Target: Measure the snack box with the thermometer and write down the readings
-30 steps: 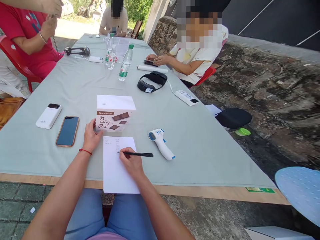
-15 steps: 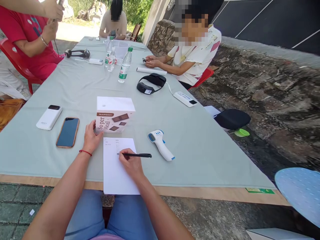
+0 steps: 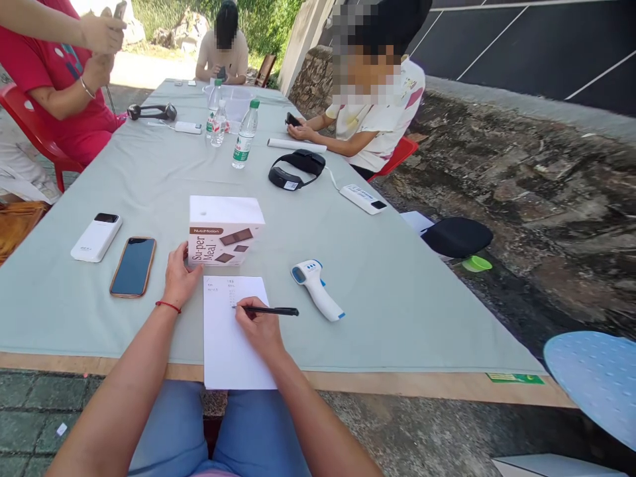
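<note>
My right hand [image 3: 259,326] pinches a black pen [image 3: 273,311], its tip down on a white sheet of paper [image 3: 231,361]. Small handwriting, too fine to read, covers the sheet's upper part. My left hand [image 3: 181,275], with a red cord at the wrist, grips the lower left edge of a NutriMotion Super Meal box [image 3: 226,242]. The thumb lies along the box's front, while the other fingers are partly hidden at its side. The box stands upright just beyond the paper. Right of the paper lies a white infrared thermometer [image 3: 318,290].
A phone [image 3: 133,266] and a white power bank [image 3: 97,237] lie to the left. Farther back are a black headset [image 3: 297,169], another power bank [image 3: 362,199], and water bottles [image 3: 246,134]. Several people are around the cloth-covered table [image 3: 397,311], whose near edge meets my lap.
The view has shifted slightly. Both my hands keep their places on the box and the pen. The person at the right now tilts a phone more into view.
</note>
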`<state>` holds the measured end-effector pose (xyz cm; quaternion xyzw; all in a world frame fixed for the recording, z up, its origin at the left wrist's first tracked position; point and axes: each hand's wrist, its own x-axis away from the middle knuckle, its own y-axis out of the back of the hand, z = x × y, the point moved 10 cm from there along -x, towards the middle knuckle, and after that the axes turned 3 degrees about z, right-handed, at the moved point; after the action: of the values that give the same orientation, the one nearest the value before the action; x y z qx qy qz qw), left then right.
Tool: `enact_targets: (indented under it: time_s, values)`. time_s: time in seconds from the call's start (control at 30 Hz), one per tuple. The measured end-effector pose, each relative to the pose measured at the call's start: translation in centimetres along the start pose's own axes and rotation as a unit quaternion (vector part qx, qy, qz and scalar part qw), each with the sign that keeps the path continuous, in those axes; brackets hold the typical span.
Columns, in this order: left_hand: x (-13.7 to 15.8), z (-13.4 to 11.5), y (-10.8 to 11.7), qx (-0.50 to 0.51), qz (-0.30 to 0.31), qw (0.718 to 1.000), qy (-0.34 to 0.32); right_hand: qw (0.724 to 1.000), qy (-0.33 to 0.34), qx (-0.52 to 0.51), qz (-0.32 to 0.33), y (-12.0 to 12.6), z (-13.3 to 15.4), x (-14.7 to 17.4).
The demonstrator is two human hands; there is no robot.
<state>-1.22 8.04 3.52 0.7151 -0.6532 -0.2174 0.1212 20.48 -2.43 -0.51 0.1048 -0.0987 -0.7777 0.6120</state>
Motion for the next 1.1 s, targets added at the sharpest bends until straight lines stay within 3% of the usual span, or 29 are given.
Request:
enact_targets:
  time_s: [0.2, 1.1]
  values:
    - [0.05, -0.23, 0.03, -0.003, 0.010, 1.000, 0.000, 1.000, -0.028, -0.006, 0.008, 0.02, -0.09, -0.02]
    - [-0.08, -0.09, 0.23, -0.002, -0.002, 1.000, -0.018, 0.999, -0.012, 0.021, -0.031, 0.53, -0.21, 0.11]
